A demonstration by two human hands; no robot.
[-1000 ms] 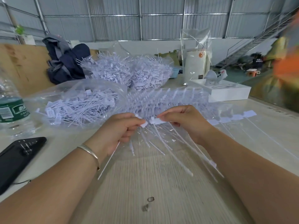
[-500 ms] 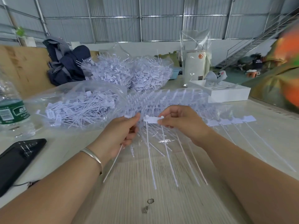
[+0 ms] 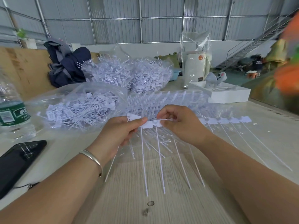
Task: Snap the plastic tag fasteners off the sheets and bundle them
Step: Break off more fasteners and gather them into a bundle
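Left grip (image 3: 119, 133) and right grip (image 3: 181, 125) both pinch one fastener strip (image 3: 152, 124) above the desk (image 3: 129, 199); bare desk near, bagged fasteners (image 3: 77, 109) far-left.

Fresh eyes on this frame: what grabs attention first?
Centre frame, the left hand and right hand pinch a white plastic strip of joined tag fasteners, thin tails hanging toward the pale wooden table. Behind them, clear plastic bags of loose white fasteners lie left of centre. A black phone lies at the left edge.
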